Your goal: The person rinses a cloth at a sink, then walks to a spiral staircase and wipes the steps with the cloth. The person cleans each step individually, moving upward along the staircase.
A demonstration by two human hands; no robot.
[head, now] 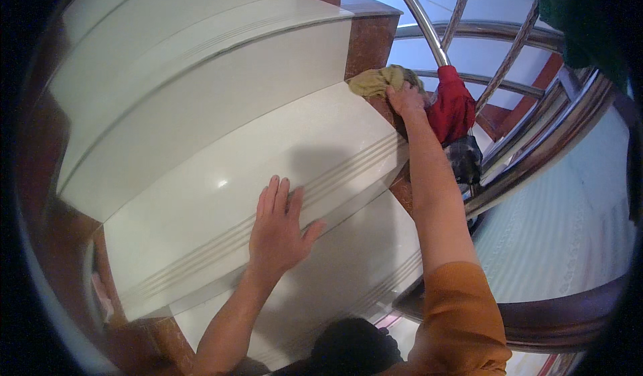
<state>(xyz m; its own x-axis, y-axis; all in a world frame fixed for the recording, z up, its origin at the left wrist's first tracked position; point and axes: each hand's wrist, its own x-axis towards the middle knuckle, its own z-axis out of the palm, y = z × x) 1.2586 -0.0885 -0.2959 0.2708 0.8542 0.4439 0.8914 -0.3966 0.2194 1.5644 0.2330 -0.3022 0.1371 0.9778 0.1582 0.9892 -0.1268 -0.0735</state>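
My right hand (407, 99) presses on a crumpled yellowish-green cloth (374, 82) at the right back corner of a white stair tread (241, 160), over its brown stone border. Part of the cloth lies under my fingers. My left hand (281, 230) rests palm down near the grooved front edge of the same tread, fingers spread, with nothing in it. Just right of my right hand, a red cloth (452, 104) hangs at a metal baluster (424, 19).
Higher white steps (226, 64) rise beyond. A dark bag-like item (463, 160) hangs below the red cloth. A curved metal and brown railing (547, 160) runs along the right side. Dark green fabric (577, 24) shows at upper right. A lower step (341, 260) lies beneath my arms.
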